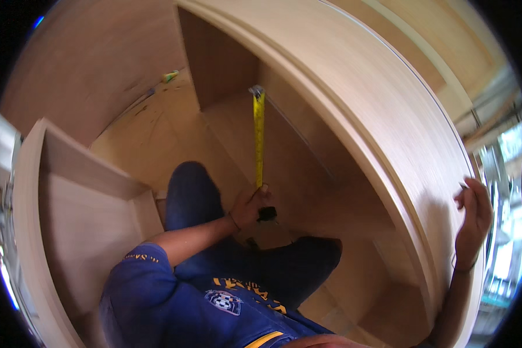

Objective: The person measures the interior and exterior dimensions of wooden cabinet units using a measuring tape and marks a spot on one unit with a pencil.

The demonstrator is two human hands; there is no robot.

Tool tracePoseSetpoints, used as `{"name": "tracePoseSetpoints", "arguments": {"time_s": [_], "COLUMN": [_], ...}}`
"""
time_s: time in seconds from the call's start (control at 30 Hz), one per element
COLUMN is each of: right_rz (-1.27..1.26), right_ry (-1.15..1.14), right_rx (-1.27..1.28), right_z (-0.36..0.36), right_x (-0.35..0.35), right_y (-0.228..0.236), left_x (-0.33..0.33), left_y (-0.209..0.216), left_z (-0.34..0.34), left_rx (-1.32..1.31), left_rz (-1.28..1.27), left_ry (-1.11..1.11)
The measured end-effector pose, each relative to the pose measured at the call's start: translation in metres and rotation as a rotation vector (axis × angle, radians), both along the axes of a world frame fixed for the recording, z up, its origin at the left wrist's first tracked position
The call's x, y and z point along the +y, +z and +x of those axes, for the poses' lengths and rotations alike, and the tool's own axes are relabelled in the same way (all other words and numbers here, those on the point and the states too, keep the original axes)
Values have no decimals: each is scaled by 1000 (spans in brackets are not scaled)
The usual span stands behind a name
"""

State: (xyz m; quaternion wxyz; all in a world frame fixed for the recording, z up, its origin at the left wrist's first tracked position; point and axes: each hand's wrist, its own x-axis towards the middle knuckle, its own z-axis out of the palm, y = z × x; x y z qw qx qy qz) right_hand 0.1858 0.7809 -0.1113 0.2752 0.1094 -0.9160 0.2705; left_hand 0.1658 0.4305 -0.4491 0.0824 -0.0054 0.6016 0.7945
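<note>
My left hand [248, 207] is closed on a tape measure, whose yellow blade [259, 139] sticks out toward the far side. The blade's metal end reaches the opening of a large wooden cabinet, and part of the black case shows below my fingers. At the right, my right hand [474, 211] is raised beside the cabinet's pale outer panel [383, 110], fingers curled together. A small dark tip shows at those fingers; what it belongs to I cannot make out. My bent legs [194, 188] lie between the cabinet and a wooden drawer-like box.
The open wooden box [87, 214] stands close on my left. A small yellow-green object [169, 76] lies on the brown floor [139, 119] at the far left. Past the right edge are bright, blurred windows [510, 255] and shelving.
</note>
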Motion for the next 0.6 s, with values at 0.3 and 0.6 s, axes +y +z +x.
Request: {"name": "tracePoseSetpoints", "arguments": {"time_s": [0.3, 0.6], "right_rz": [293, -667], "right_ry": [-98, 417], "right_rx": [118, 25], "right_z": [46, 59], "right_x": [40, -58], "right_y": [62, 35], "left_x": [-16, -43], "left_y": [121, 186], "left_z": [-60, -50], "left_rx": [328, 667], "left_rz": [121, -50], "left_ry": [31, -99]}}
